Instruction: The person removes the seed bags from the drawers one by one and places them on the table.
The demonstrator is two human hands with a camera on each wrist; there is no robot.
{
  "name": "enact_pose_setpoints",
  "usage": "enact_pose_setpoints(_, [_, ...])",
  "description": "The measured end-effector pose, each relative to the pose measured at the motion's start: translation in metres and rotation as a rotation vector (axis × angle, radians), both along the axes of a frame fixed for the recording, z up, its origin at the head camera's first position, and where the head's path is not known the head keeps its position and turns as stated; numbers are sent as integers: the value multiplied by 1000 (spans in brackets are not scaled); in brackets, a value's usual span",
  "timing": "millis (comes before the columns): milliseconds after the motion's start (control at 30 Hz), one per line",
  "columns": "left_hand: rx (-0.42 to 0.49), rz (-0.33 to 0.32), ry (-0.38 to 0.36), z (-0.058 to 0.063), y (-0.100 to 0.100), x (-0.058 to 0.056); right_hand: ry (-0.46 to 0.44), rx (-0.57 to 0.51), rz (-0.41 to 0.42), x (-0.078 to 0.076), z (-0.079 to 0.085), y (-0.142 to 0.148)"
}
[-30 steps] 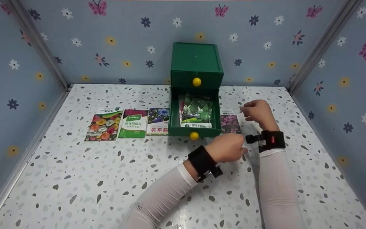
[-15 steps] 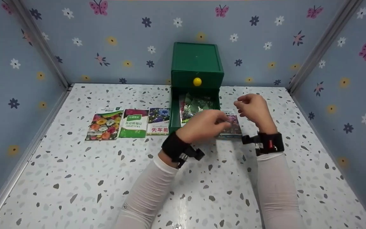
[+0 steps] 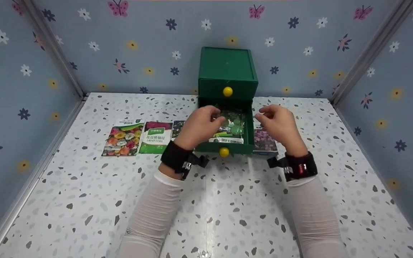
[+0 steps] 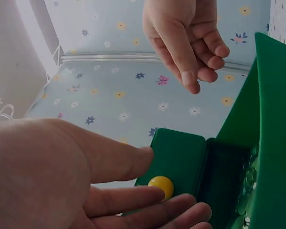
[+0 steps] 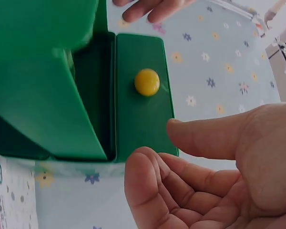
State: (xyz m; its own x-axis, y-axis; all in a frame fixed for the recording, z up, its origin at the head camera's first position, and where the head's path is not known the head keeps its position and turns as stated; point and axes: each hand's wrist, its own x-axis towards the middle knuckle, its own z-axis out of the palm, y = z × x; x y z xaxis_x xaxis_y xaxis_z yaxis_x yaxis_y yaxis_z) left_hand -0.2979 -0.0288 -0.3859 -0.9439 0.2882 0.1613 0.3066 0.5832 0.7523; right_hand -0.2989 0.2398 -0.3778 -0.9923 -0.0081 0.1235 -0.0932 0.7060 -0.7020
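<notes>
A green two-drawer box [image 3: 228, 64] stands at the back, its lower drawer [image 3: 212, 147] pulled out. Inside that drawer lies a leafy green seed packet [image 3: 238, 125]. My left hand [image 3: 200, 126] hovers over the drawer's left side, thumb and fingers apart, holding nothing. To the right of the drawer is my right hand [image 3: 279, 123], its fingers loosely bent and nothing between them. Below it a pink-flower seed packet [image 3: 265, 140] lies on the table. The right wrist view shows the upper drawer's yellow knob [image 5: 147, 82] beyond the right hand's thumb.
Left of the box, more seed packets lie in a row: one with mixed blooms [image 3: 122, 139], a green and white one [image 3: 155, 138], and a blue-flower one [image 3: 177, 127] partly behind my left hand. Flower-patterned walls [image 3: 149, 43] enclose the speckled table [image 3: 224, 200].
My left hand has moved left and away from me, from the front right of the drawer to over its left side. The right hand has shifted slightly left, towards the drawer.
</notes>
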Motion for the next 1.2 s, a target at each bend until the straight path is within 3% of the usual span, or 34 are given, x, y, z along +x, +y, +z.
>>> enact_pose_setpoints(167, [-65, 40, -26, -4, 1, -5, 36, 25, 24, 3, -7, -21])
enact_pose_setpoints(467, [-220, 60, 6, -10, 7, -9, 90, 125, 92, 6, -22, -43])
enact_pose_setpoints(833, [-316, 66, 18, -20, 15, -11, 18, 267, 121, 6, -28, -58])
enact_pose_setpoints(1200, [-343, 66, 48, -26, 18, -12, -41, 370, 126, 3, -28, -74])
